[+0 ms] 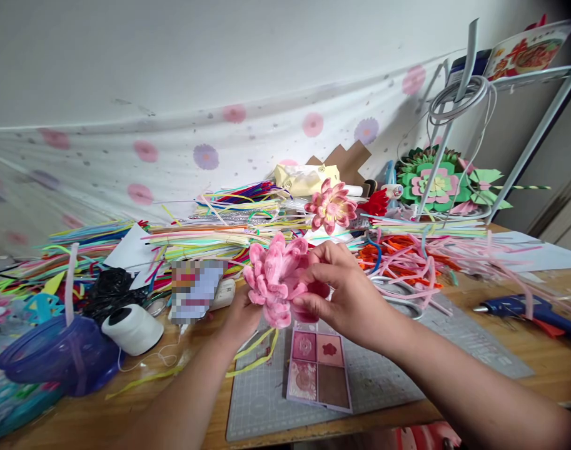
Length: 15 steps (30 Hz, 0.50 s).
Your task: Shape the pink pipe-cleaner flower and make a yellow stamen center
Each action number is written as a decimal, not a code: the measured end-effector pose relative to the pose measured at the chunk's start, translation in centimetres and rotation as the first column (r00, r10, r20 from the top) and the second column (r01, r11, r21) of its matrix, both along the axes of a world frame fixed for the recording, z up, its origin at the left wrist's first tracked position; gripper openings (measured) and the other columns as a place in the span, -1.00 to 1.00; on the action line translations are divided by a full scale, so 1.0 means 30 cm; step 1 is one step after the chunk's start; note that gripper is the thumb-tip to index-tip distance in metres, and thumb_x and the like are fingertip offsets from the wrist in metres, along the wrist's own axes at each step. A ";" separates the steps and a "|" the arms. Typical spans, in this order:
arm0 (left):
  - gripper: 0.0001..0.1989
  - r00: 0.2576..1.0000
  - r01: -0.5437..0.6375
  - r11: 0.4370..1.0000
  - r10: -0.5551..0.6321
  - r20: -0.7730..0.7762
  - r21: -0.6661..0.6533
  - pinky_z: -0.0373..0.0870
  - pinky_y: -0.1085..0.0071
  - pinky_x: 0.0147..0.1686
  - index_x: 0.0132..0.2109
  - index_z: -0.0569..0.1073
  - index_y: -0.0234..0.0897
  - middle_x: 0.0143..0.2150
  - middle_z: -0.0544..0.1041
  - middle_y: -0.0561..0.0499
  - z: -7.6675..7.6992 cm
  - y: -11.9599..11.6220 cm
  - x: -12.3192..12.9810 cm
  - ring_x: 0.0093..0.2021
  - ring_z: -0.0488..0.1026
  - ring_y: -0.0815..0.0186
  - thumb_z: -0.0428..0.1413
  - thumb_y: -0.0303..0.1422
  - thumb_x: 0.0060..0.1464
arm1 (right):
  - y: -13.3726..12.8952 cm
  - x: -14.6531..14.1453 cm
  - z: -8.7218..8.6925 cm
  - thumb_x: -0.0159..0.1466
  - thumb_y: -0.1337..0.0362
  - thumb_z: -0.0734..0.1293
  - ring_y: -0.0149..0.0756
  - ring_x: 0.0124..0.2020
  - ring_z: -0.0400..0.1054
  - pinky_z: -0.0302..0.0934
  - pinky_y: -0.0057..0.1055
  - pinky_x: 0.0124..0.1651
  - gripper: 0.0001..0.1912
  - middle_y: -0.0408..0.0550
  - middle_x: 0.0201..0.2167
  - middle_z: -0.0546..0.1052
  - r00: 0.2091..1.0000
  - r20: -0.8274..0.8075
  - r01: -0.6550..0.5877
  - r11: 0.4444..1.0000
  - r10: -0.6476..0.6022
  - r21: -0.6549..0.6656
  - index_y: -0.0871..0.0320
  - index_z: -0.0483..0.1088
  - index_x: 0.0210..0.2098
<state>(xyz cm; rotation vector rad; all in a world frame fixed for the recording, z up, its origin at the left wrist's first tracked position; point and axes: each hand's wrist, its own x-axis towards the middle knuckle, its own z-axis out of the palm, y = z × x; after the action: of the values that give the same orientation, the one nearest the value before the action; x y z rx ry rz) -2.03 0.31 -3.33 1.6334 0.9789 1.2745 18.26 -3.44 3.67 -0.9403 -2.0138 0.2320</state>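
A pink fuzzy flower (274, 275) with layered petals, made of what look like pipe cleaners, is held up above the desk. My left hand (244, 315) supports it from behind and below; most of those fingers are hidden by the petals. With thumb and fingertips, my right hand (334, 287) pinches the petals on the flower's right side. Under the hands, an open makeup palette (332, 381) with four-sided pans in pinks and brown lies on a grey cutting mat (254, 397). Yellow pipe cleaner strips (261, 353) lie beside it.
Bundles of coloured pipe cleaners (210, 234) line the back. A second pink-yellow flower (331, 206) stands behind my right hand. Left are a thread spool (134, 329) and a blue-purple basket (45, 359); right, a blue glue gun (524, 306) and a metal rack (543, 128).
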 end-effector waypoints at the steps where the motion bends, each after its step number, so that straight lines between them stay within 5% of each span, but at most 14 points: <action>1: -0.88 1.000 -0.007 1.000 0.007 -0.001 0.005 0.40 0.22 -0.12 -0.32 0.59 -0.10 -0.28 0.63 0.04 0.000 0.002 0.000 -0.19 0.49 0.13 0.20 -0.27 -0.06 | 0.000 0.000 0.001 0.14 0.29 0.44 -0.19 -0.22 0.18 0.09 -0.23 -0.18 -0.92 -0.04 -0.31 0.34 1.000 0.013 0.009 1.000 -0.009 0.016 0.16 0.48 -0.44; 4: -0.93 0.999 -0.045 0.999 0.045 0.005 0.022 0.36 0.23 -0.08 -0.40 0.57 -0.15 -0.29 0.62 0.04 -0.008 0.019 -0.008 -0.19 0.47 0.14 0.24 -0.29 -0.09 | 0.006 0.013 -0.007 0.15 0.28 0.43 -0.18 -0.22 0.20 0.11 -0.21 -0.17 -0.91 -0.03 -0.32 0.34 1.000 0.019 0.014 0.998 -0.015 0.063 0.17 0.49 -0.44; 8: -0.82 0.991 -0.116 0.992 0.113 0.071 0.053 0.34 0.28 -0.11 -0.42 0.52 -0.22 -0.33 0.59 0.00 -0.040 0.077 -0.037 -0.23 0.45 0.18 0.28 -0.22 -0.13 | 0.008 0.069 -0.080 0.25 0.26 0.34 -0.18 -0.17 0.22 0.16 -0.21 -0.09 -0.76 0.02 -0.23 0.32 0.995 -0.050 -0.078 0.989 0.085 0.123 0.19 0.46 -0.10; 11: -0.73 0.982 -0.147 0.986 0.135 0.136 0.081 0.32 0.31 -0.12 -0.43 0.49 -0.25 -0.37 0.56 0.01 -0.063 0.117 -0.059 -0.25 0.44 0.21 0.27 -0.13 -0.12 | -0.019 0.107 -0.172 0.27 0.15 0.31 -0.17 -0.17 0.19 0.16 -0.19 -0.09 -0.74 0.04 -0.20 0.34 0.965 0.207 -0.169 0.986 0.164 0.010 0.15 0.49 -0.14; 15: -0.71 0.978 -0.155 0.981 0.136 0.158 0.114 0.30 0.36 -0.14 -0.39 0.51 -0.29 -0.38 0.56 0.02 -0.070 0.133 -0.068 -0.26 0.44 0.24 0.27 -0.14 -0.10 | -0.059 0.107 -0.268 0.22 -0.08 0.29 -0.03 0.01 0.10 0.09 0.00 0.05 -0.49 0.11 0.05 0.32 0.798 0.514 -0.244 0.948 0.316 -0.204 0.04 0.42 0.06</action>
<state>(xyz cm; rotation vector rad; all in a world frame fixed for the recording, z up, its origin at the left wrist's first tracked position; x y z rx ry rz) -4.08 4.29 -5.44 1.5565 0.9561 1.5633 21.47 -5.20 -4.39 -0.8400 -2.7015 0.2823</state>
